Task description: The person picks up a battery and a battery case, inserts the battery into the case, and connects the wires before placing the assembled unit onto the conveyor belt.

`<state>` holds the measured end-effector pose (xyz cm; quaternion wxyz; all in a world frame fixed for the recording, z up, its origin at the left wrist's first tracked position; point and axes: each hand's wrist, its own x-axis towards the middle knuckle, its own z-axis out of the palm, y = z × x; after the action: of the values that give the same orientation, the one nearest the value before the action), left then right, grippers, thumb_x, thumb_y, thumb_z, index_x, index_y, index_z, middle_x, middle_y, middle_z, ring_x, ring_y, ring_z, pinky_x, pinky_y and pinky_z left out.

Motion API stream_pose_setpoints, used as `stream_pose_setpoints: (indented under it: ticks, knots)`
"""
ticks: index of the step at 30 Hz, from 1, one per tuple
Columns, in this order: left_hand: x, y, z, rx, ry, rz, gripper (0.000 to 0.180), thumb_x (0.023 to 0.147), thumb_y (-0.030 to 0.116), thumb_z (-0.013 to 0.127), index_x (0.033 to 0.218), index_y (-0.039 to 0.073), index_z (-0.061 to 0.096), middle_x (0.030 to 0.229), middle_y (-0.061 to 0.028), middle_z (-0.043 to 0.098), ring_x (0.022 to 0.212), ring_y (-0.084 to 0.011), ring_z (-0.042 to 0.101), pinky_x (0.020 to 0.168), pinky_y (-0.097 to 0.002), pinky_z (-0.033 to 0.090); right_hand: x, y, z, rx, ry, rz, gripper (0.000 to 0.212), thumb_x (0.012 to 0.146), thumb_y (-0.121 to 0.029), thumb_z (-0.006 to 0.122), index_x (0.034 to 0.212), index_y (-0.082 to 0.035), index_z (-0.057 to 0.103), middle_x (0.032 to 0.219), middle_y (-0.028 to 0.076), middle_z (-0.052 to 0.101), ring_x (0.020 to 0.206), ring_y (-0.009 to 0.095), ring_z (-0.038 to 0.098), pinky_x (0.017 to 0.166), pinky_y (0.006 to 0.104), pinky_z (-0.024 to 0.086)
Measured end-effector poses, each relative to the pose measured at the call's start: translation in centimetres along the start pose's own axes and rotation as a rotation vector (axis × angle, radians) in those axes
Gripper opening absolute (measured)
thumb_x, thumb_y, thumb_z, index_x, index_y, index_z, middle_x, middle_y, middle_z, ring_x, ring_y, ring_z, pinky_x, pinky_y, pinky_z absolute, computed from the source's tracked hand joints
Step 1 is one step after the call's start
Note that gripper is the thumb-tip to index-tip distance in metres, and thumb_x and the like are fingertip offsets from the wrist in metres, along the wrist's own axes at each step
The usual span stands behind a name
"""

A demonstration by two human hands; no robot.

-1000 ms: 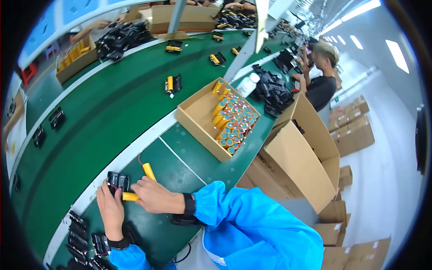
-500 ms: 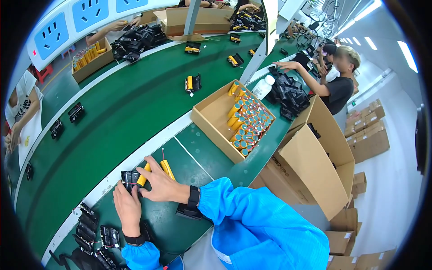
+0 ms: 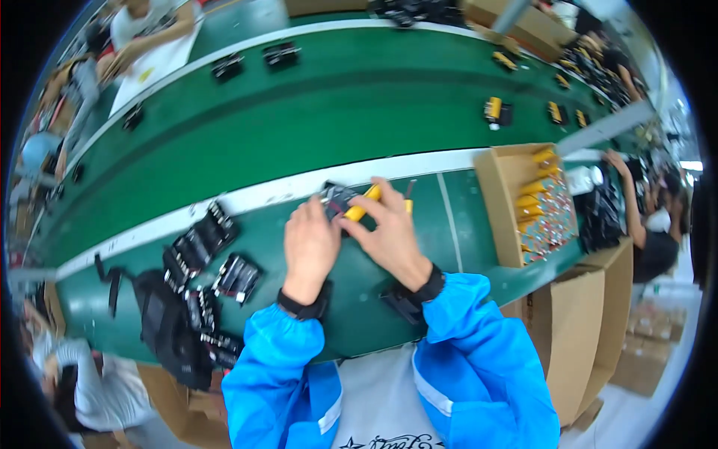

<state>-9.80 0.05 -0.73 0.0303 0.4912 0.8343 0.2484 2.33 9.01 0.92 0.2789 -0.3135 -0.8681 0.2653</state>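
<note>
The left hand (image 3: 310, 247) and the right hand (image 3: 389, 236) meet over the green-topped bench (image 3: 299, 127), just below the white stripe (image 3: 262, 196) that runs along it. The left hand's fingers (image 3: 318, 213) are curled around a small black rectangular holder (image 3: 336, 199), gripping its near end. The right hand's fingers (image 3: 378, 198) are pinched on a yellow cylindrical cell (image 3: 360, 206), which lies slanted with its lower end touching the black holder. A second yellow cell (image 3: 407, 203) peeks out just beyond the right hand's knuckles. Both wrists wear black bands, and blue sleeves (image 3: 479, 352) cover the forearms.

Left of the left hand, several more black holders (image 3: 202, 243) lie scattered on the bench, some stacked against each other, and a heap of black parts (image 3: 168, 329) sits nearer the bench's lower edge. Right of the right hand, an open brown cardboard box (image 3: 497, 209) stands on the bench, filled with yellow cells (image 3: 535, 198) packed in rows. Beyond the white stripe, on the far half of the bench, a yellow-and-black assembled piece (image 3: 495, 111) lies alone, and other small black pieces (image 3: 254, 60) are spread well apart along the far edge. Other people's arms show at the far left and far right.
</note>
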Motion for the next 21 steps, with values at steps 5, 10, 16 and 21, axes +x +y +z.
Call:
stream_pose_setpoints:
  ticks: [5, 10, 16, 21]
  knots:
    - [-0.9, -1.1, -0.1, 0.006, 0.026, -0.018, 0.053, 0.075, 0.011, 0.071, 0.12, -0.007, 0.051, 0.096, -0.0173, 0.06, 0.088, -0.0341, 0.06, 0.078, -0.0426, 0.05, 0.4, -1.8, 1.9, 0.38, -0.006, 0.088, 0.037, 0.069, -0.013, 0.085, 0.103, -0.005, 0.073, 0.139, 0.028, 0.047, 0.106, 0.034, 0.062, 0.09, 0.0406, 0.052]
    - [-1.4, -2.1, -1.0, -0.085, 0.036, 0.061, 0.06, 0.076, 0.009, 0.071, 0.127, -0.009, 0.047, 0.098, -0.0161, 0.058, 0.087, -0.0336, 0.059, 0.078, -0.0415, 0.051, 0.1, -0.8, 3.1, 0.302, -0.105, -0.008, 0.037, 0.07, -0.009, 0.083, 0.106, -0.006, 0.074, 0.141, 0.029, 0.045, 0.11, 0.036, 0.059, 0.091, 0.0403, 0.051]
    - [-1.9, -2.4, -4.1, -0.276, -0.073, 0.106, 0.056, 0.08, 0.007, 0.071, 0.133, 0.005, 0.053, 0.107, -0.0137, 0.061, 0.091, -0.035, 0.063, 0.075, -0.0417, 0.054, 1.0, -2.8, 1.9, 0.002, -0.163, -0.083, 0.031, 0.074, -0.007, 0.077, 0.105, -0.006, 0.073, 0.14, 0.03, 0.042, 0.119, 0.046, 0.049, 0.097, 0.0468, 0.046]
    - [-2.5, -3.4, -3.5, -0.347, 0.015, 0.148, 0.046, 0.08, 0.005, 0.072, 0.124, 0.012, 0.062, 0.107, -0.0092, 0.064, 0.088, -0.0322, 0.065, 0.072, -0.0414, 0.055, 1.0, -3.1, 2.0, -0.033, -0.203, -0.033, 0.029, 0.074, -0.007, 0.075, 0.103, -0.005, 0.073, 0.138, 0.03, 0.042, 0.121, 0.048, 0.044, 0.098, 0.0485, 0.044]
